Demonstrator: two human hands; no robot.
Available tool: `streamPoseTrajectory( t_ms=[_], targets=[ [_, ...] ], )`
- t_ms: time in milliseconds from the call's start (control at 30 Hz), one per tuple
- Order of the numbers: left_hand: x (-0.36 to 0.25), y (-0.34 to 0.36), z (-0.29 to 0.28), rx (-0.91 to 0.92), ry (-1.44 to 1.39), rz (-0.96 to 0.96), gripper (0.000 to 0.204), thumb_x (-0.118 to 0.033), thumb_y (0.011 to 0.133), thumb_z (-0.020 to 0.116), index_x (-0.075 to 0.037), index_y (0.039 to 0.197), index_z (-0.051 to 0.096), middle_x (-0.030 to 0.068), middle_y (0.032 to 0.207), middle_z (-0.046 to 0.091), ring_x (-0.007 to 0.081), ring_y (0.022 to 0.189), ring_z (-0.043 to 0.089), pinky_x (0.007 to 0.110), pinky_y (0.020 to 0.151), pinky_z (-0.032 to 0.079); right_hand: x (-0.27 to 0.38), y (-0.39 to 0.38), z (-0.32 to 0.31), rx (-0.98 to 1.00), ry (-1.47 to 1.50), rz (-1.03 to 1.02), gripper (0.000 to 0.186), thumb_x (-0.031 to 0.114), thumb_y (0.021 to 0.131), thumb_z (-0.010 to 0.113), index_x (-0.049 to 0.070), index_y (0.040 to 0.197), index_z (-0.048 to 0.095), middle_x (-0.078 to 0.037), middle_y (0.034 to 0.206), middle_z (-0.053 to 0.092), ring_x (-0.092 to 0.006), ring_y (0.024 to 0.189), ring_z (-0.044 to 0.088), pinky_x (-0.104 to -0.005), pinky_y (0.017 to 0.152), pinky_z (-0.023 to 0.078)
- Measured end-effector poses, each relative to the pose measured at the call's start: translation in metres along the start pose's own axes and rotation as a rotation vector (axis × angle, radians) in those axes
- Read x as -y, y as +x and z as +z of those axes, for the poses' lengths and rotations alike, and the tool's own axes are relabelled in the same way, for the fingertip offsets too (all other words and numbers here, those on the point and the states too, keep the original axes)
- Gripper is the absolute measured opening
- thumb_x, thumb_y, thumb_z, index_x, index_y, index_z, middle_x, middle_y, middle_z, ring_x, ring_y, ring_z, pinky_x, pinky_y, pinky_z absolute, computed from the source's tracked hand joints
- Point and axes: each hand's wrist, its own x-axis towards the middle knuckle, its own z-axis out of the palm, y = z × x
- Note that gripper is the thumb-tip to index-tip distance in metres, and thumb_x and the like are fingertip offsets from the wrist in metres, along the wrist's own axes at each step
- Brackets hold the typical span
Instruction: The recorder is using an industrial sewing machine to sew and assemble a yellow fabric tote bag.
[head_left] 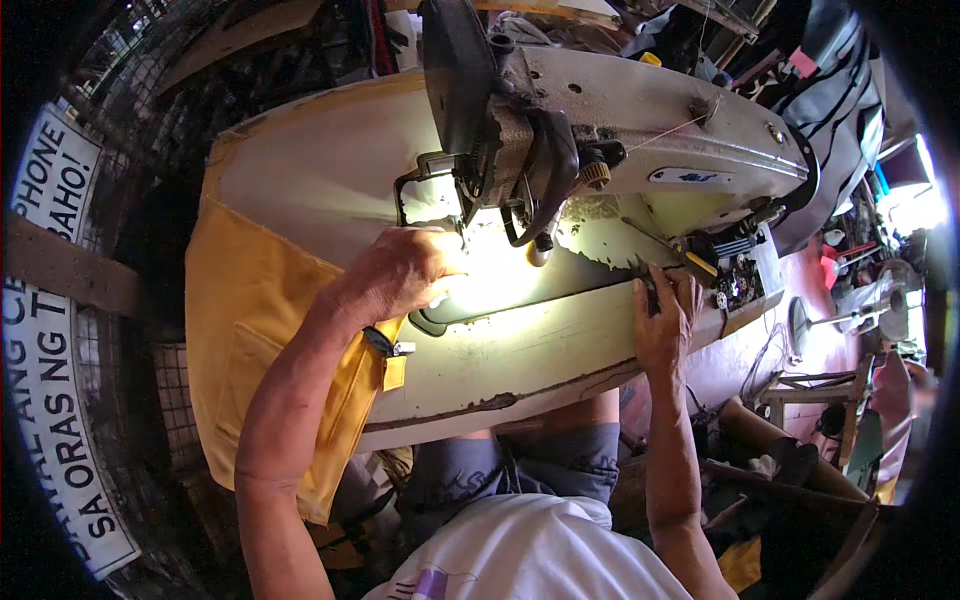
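Observation:
A bright lamp lights the needle area of a sewing machine (630, 130). My left hand (395, 270) is there with its fingers pinched together; glare and the fingers hide what they hold. Beside my left forearm, a yellow fabric piece (265, 290) hangs over the table's left edge. A zipper end with a metal slider (402, 349) and a small yellow tab (395, 373) lies near my wrist. At the right, my right hand (665, 310) rests on the table's front part, fingers curled round a small dark object (643, 270) whose kind I cannot make out.
The pale, worn sewing table (520, 360) spans my lap. A small tray of dark metal parts (740, 283) sits right of my right hand. Signboards (60, 400) stand far left. A fan (800, 325) and a wooden stool (815, 390) are at the right.

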Motion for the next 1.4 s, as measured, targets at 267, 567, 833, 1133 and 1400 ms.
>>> streamPoseTrajectory(
  t_ms=[267, 567, 833, 1133, 1400],
  targets=[
    [-0.001, 0.001, 0.000, 0.030, -0.096, -0.023, 0.020, -0.013, 0.081, 0.065, -0.009, 0.099, 0.072, 0.0130, 0.083, 0.064, 0.0290, 0.081, 0.064, 0.039, 0.074, 0.052, -0.148, 0.085, -0.054, -0.464, -0.084, 0.064, 0.032, 0.022, 0.095, 0.058, 0.006, 0.123, 0.061, -0.015, 0.117, 0.061, -0.0314, 0.112, 0.054, -0.0412, 0.099, 0.040],
    [0.003, -0.002, -0.002, 0.126, -0.180, -0.116, 0.023, -0.010, 0.081, 0.058, -0.009, 0.097, 0.074, 0.0147, 0.088, 0.070, 0.0299, 0.084, 0.066, 0.039, 0.078, 0.053, -0.223, 0.192, -0.034, -0.274, 0.578, 0.349, 0.039, 0.030, 0.101, 0.049, 0.005, 0.130, 0.054, -0.006, 0.102, 0.062, -0.0142, 0.084, 0.058, -0.0303, 0.075, 0.048],
    [0.000, 0.004, -0.003, 0.159, -0.184, -0.144, 0.022, -0.012, 0.081, 0.058, -0.009, 0.096, 0.074, 0.0145, 0.087, 0.070, 0.0298, 0.084, 0.067, 0.038, 0.079, 0.053, -0.225, 0.180, -0.015, -0.541, 0.874, 0.253, 0.035, 0.029, 0.101, 0.050, 0.007, 0.127, 0.055, 0.000, 0.097, 0.059, -0.0099, 0.085, 0.052, -0.0255, 0.076, 0.043],
    [-0.002, 0.009, -0.004, 0.189, -0.241, -0.185, 0.022, -0.012, 0.080, 0.062, -0.008, 0.097, 0.075, 0.0138, 0.082, 0.069, 0.0219, 0.073, 0.066, 0.033, 0.070, 0.052, -0.268, 0.178, -0.027, -0.459, -0.264, -0.001, 0.031, 0.027, 0.099, 0.054, 0.009, 0.124, 0.054, -0.010, 0.096, 0.062, -0.0248, 0.089, 0.060, -0.0368, 0.075, 0.048],
    [-0.024, 0.003, 0.002, 0.374, -0.456, 0.071, 0.017, -0.010, 0.081, 0.066, -0.012, 0.096, 0.073, 0.0068, 0.085, 0.072, 0.0191, 0.074, 0.067, 0.032, 0.071, 0.053, -0.265, 0.175, -0.036, -0.427, -0.230, -0.017, 0.044, 0.037, 0.101, 0.048, 0.001, 0.123, 0.057, -0.013, 0.104, 0.066, -0.0226, 0.091, 0.063, -0.0349, 0.079, 0.049]
  ],
)
